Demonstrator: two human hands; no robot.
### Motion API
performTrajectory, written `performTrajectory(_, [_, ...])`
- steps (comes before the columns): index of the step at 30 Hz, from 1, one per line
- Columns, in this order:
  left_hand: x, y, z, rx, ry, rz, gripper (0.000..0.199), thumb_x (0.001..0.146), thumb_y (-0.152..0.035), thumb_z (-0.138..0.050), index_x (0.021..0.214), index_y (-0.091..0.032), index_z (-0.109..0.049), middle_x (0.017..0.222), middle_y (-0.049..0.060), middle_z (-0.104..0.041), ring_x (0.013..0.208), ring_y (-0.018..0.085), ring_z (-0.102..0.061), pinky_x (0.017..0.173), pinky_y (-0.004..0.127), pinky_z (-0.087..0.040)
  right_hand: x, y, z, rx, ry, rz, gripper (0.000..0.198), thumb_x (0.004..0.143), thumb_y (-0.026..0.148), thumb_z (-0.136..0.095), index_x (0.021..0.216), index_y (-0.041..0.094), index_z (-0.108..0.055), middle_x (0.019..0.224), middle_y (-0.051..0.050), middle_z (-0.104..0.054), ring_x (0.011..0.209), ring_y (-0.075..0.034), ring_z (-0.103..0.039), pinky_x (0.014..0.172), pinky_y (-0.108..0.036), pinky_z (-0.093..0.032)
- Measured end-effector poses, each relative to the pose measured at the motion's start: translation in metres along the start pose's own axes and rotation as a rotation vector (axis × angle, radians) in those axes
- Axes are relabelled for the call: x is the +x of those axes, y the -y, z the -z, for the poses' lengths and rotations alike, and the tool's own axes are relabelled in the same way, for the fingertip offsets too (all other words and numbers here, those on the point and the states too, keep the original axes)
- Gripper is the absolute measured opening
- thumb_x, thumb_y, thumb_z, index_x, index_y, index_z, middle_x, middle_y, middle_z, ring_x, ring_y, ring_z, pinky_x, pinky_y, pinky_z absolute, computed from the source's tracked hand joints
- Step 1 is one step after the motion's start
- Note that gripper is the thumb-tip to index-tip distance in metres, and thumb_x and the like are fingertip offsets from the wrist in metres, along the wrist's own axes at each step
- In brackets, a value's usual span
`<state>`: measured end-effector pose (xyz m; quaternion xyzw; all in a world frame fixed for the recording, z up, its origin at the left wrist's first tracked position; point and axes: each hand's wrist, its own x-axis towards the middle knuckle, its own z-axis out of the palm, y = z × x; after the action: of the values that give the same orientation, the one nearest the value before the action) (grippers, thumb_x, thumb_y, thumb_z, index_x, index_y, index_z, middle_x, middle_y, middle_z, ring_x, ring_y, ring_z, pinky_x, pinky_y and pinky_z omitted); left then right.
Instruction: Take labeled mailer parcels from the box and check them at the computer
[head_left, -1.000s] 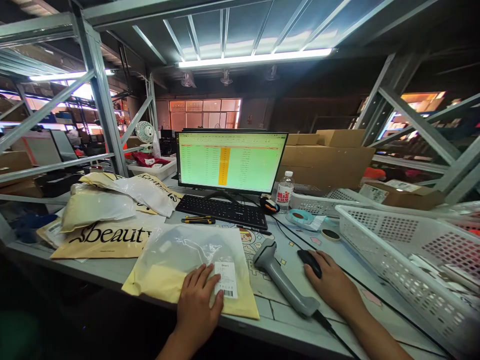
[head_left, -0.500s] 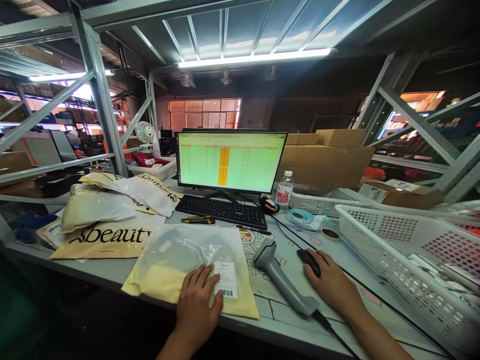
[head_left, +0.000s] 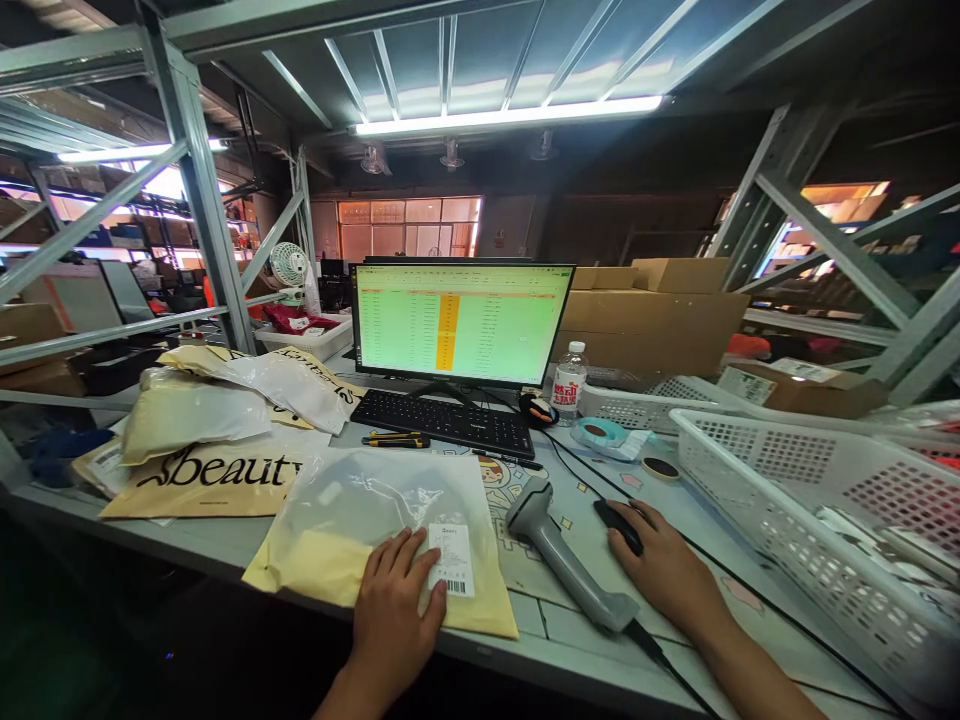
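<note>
A grey work table (head_left: 570, 640) was seen under grey steel racking, and on it, furthest back, a wide flat monitor (head_left: 461, 322) showing a green spreadsheet with an orange column. To the right a large white perforated plastic basket (head_left: 817, 520) was set, well apart from the hands. On the left a heap of cream and white poly mailers (head_left: 217, 420) was piled, one printed "beauty". A black keyboard (head_left: 444, 421) was placed in front of the monitor.

Nearest the person, a flat cream package in a clear plastic bag (head_left: 375, 530) was laid on the table's front edge, with a white barcode label (head_left: 452, 560) stuck near its lower right corner. The left hand (head_left: 394, 610) was rested flat on it, fingers spread and slack, nothing gripped; its fingertips were touching the label's left edge. The package was judged light, soft and limp, with a slick film that would slide easily (a pinch at a corner or along an edge would likely serve better than a flat press).

A grey handheld barcode scanner (head_left: 566, 560) was lying between the hands, untouched. The right hand (head_left: 664, 570) was cupped loosely over a small black computer mouse (head_left: 619, 524), fingers curved on top of it rather than clenched.
</note>
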<state>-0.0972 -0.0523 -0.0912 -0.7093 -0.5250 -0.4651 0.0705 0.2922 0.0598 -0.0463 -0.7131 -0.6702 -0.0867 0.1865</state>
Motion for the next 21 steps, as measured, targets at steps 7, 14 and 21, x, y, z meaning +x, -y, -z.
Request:
performTrajectory(7, [0.0,0.0004,-0.0001,0.01,0.014,-0.01,0.029,0.095,-0.026,-0.056,0.121,-0.031,-0.069,0.139,-0.001,-0.066,0.129,0.029,-0.059,0.106,0.053,-0.05,0.0006,-0.0003,-0.0013,0.015,-0.014,0.006,0.065,0.096,0.056,-0.028,0.144,0.025,-0.059,0.152,-0.009,-0.047,0.128,-0.033,-0.056,0.092,-0.048,-0.057])
performTrajectory(14, [-0.0012,0.0043,0.0002,0.078,0.046,-0.063,0.032,0.096,-0.023,-0.054,0.124,-0.028,-0.068,0.141,0.001,-0.064,0.131,0.029,-0.058,0.106,0.053,-0.05,-0.0004,0.0017,-0.0025,0.034,-0.051,-0.014,0.059,0.096,0.049,-0.034,0.142,0.022,-0.061,0.15,-0.01,-0.048,0.127,-0.032,-0.055,0.103,-0.048,-0.053])
performTrajectory(21, [-0.0008,0.0076,0.0004,0.143,0.052,-0.109,0.032,0.096,-0.023,-0.055,0.124,-0.028,-0.068,0.14,0.002,-0.065,0.13,0.029,-0.058,0.104,0.051,-0.052,-0.0024,0.005,0.0011,0.011,-0.069,-0.052,0.054,0.098,0.04,-0.04,0.143,0.018,-0.06,0.148,-0.013,-0.05,0.131,-0.031,-0.054,0.112,-0.046,-0.047])
